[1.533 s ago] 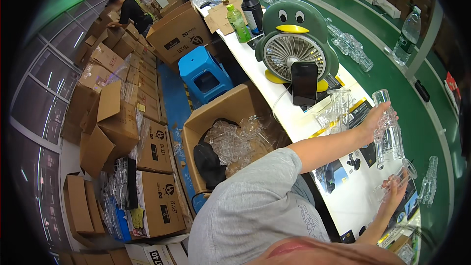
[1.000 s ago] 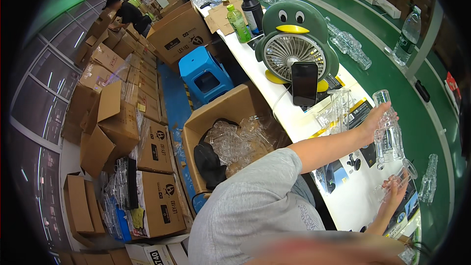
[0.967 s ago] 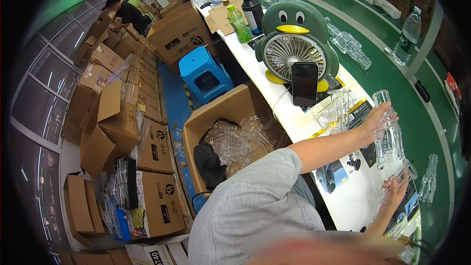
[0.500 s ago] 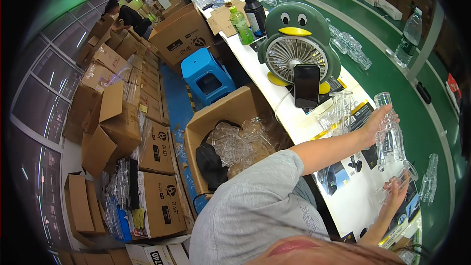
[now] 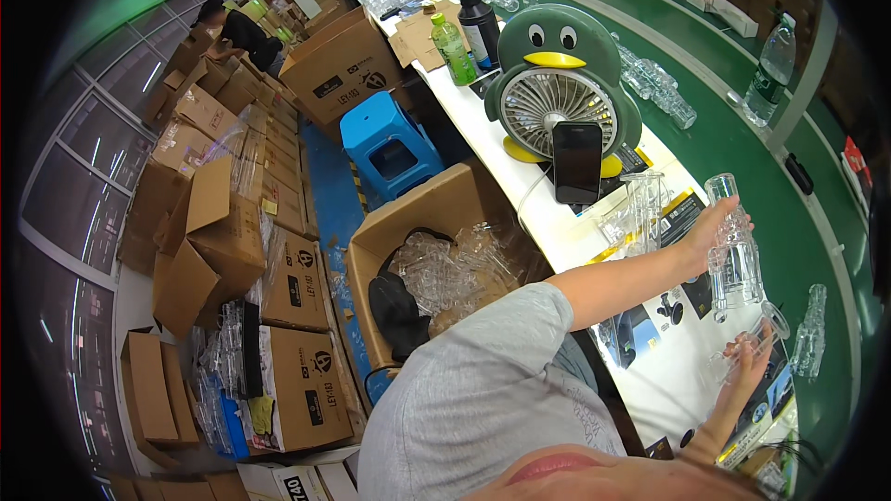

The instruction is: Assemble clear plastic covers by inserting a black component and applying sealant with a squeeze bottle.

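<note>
My left hand (image 5: pixel 713 237) is closed around the upper part of a clear bottle-shaped piece (image 5: pixel 738 274), which stands nearly upright over the table. Just below it, my right hand (image 5: pixel 745 366) grips a smaller clear piece with a round flared rim (image 5: pixel 774 319). The rim is close to the lower end of the bottle-shaped piece; whether they touch I cannot tell. More clear pieces (image 5: pixel 642 213) stand on the white table (image 5: pixel 548 223) beside my left forearm.
A green penguin-shaped fan (image 5: pixel 561 83) with a phone (image 5: pixel 577 162) before it stands on the table. Behind runs a green belt (image 5: pixel 733 148) with clear pieces and a water bottle (image 5: pixel 772 74). At left are an open carton (image 5: pixel 371 232), a blue stool (image 5: pixel 390 144) and a co-worker (image 5: pixel 246 37).
Both hands keep their holds and have barely moved. The whole view has shifted slightly.
</note>
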Demonstrator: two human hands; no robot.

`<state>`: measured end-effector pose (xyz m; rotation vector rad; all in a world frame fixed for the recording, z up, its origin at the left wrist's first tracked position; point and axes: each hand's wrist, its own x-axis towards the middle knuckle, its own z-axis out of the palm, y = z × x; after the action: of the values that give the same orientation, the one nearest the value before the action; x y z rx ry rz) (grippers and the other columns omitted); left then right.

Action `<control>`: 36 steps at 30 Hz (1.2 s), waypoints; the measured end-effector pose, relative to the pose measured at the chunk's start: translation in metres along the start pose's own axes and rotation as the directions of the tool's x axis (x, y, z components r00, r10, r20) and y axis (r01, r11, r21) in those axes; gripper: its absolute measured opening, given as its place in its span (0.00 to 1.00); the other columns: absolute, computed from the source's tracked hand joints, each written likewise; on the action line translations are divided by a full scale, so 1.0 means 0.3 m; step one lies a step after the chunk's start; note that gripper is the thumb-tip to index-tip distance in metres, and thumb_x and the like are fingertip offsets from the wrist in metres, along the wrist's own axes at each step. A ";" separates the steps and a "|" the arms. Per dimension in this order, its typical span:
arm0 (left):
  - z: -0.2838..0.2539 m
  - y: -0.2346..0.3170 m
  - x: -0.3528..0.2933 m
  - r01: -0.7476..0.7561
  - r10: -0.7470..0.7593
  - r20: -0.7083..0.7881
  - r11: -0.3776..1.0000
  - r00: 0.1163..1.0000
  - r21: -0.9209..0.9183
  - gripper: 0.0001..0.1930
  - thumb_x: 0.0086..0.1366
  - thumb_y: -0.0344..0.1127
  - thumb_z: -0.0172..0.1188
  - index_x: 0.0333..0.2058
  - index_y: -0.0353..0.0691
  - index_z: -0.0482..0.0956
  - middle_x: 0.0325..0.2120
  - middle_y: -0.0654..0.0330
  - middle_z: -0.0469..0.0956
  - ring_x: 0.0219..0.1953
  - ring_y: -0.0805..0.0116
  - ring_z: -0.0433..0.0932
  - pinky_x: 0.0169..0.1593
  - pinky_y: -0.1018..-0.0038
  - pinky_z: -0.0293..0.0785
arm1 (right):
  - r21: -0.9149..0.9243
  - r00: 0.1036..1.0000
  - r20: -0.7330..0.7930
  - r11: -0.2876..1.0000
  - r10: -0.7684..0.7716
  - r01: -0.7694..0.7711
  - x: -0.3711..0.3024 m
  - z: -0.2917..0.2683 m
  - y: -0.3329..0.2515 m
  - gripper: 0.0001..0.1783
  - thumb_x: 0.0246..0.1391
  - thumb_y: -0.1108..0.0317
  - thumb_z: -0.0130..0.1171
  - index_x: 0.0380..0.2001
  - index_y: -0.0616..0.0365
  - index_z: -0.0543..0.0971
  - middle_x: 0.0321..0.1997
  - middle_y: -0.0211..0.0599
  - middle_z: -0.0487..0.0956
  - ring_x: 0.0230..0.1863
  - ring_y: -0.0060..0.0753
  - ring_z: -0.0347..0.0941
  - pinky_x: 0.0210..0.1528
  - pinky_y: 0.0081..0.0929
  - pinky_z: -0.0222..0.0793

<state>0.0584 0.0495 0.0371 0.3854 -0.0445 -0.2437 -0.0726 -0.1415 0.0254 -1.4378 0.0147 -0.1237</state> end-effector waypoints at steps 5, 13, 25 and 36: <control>0.001 -0.003 0.000 0.005 -0.005 0.003 1.000 1.000 0.009 0.20 0.57 0.50 0.57 0.39 0.41 0.65 0.33 0.58 0.72 0.39 0.66 0.74 0.39 0.64 0.75 | 0.130 0.977 -0.109 0.972 -0.181 0.195 0.000 -0.010 0.004 0.36 0.46 0.66 0.60 0.57 0.61 0.57 0.32 0.35 0.68 0.29 0.23 0.66 0.33 0.18 0.65; 0.164 0.043 -0.122 -0.005 -0.029 0.222 0.989 0.975 0.149 0.19 0.56 0.46 0.58 0.40 0.41 0.67 0.36 0.58 0.73 0.40 0.66 0.75 0.41 0.67 0.76 | -0.147 0.758 -0.476 0.890 -0.446 0.431 -0.016 -0.005 0.015 0.29 0.50 0.68 0.57 0.53 0.62 0.59 0.32 0.36 0.69 0.32 0.25 0.67 0.36 0.21 0.66; 0.291 0.768 -0.867 -0.767 0.656 0.544 0.083 0.523 0.636 0.26 0.55 0.46 0.54 0.50 0.39 0.61 0.35 0.52 0.72 0.41 0.60 0.72 0.44 0.65 0.72 | -0.119 0.778 -0.417 0.876 -0.471 0.466 -0.012 -0.016 0.029 0.31 0.51 0.75 0.56 0.56 0.65 0.55 0.33 0.37 0.71 0.29 0.22 0.68 0.32 0.19 0.70; -0.123 1.930 -1.420 0.572 0.986 0.167 -0.124 -0.023 0.811 0.62 0.35 0.49 0.70 0.62 0.34 0.36 0.57 0.44 0.54 0.56 0.52 0.61 0.56 0.64 0.60 | -0.070 0.803 -0.397 0.888 -0.443 0.455 0.012 0.004 0.058 0.31 0.50 0.74 0.58 0.55 0.64 0.56 0.33 0.34 0.72 0.28 0.19 0.69 0.31 0.16 0.68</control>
<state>-0.2202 0.6867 0.2229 2.0792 1.2065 1.3136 -0.0676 -0.1383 0.0085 -1.3415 0.0095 -0.8149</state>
